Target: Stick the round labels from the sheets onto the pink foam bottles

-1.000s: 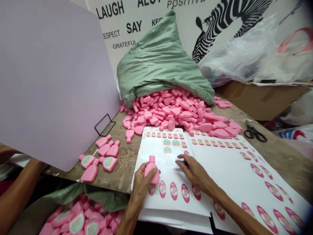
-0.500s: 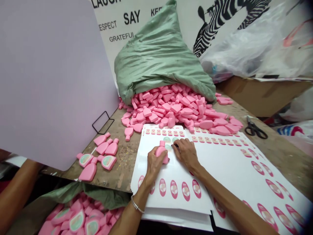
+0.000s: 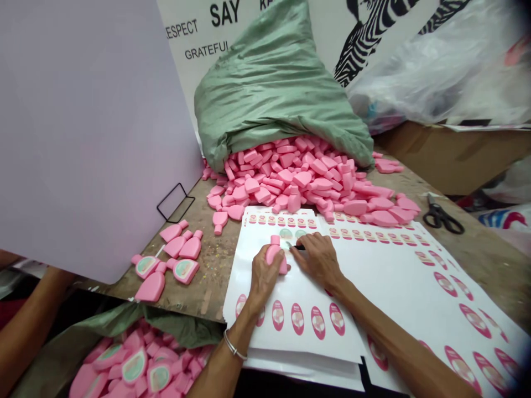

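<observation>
My left hand [image 3: 265,268] is closed around a small pink toy bottle [image 3: 275,254], held upright over the sticker sheet [image 3: 265,287]. To its right, my right hand [image 3: 317,254] pinches a small black-handled tool [image 3: 298,247] whose thin pale tip points at the bottle. Whether a label sits on that tip I cannot tell. Green round stickers [image 3: 286,234] show on the sheet just beyond my fingers. Pink oval stickers [image 3: 297,319] run along its near edge. The bottle's front is partly covered by my left thumb.
A green sack [image 3: 269,94] spills a heap of pink bottles [image 3: 302,179] behind the sheets. Black scissors [image 3: 442,215] lie at right. Labelled and plain bottles [image 3: 185,271] lie left, near a grey panel [image 3: 91,138]. Below sits a sack of bottles [image 3: 135,367]. Another person's arm [image 3: 37,326] shows at left.
The view has shifted slightly. My right hand has turned a little, so more of the tool and its pale tip shows beside the bottle. My left hand still holds the bottle.
</observation>
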{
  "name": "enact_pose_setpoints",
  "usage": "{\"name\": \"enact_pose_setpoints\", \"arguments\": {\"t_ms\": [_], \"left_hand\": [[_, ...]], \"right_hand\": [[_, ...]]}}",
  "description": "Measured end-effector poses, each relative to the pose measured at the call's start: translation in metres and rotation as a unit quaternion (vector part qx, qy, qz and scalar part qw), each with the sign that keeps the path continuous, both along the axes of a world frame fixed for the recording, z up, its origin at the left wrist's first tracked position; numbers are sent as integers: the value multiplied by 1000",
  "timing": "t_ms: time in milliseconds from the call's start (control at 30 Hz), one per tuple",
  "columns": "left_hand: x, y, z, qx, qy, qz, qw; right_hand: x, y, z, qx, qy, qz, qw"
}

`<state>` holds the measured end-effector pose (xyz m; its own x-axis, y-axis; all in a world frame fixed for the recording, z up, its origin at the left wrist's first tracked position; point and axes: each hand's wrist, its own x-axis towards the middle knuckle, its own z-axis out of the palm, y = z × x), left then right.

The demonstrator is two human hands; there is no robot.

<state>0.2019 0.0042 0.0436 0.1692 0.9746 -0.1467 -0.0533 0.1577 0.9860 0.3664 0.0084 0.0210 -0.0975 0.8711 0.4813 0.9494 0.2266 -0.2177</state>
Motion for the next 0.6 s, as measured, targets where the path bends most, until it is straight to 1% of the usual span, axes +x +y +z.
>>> {"name": "enact_pose_setpoints", "arguments": {"t_ms": [67, 133, 233, 300, 367, 433, 500, 600], "left_hand": [[0, -1, -1, 1, -2, 2, 1000], [-1, -1, -1, -2, -7, 5, 1000], [-1, -1, -1, -2, -15, 14, 1000], [-1, -1, 0, -6, -20, 17, 1000], [-2, -1, 2, -7, -29, 14, 999], [-3, -1, 2, -10, -42, 11, 999], [-4, -1, 2, -21, -63, 12, 998], [-5, -6, 2, -47, -135, 25, 989]], "right_hand": [[-3, -1, 2, 19, -12, 16, 1000], [-4, -1, 3, 20, 32, 22, 999], [-5, 1, 1, -10, 165, -9, 986], [-3, 2, 0, -39, 247, -33, 968], [-2, 3, 2, -67, 320, -42, 944], [0, 2, 10, -81, 385, -51, 918], [-1, -3, 20, -86, 417, -54, 903], [-7, -16, 36, -89, 404, -21, 910]]}}
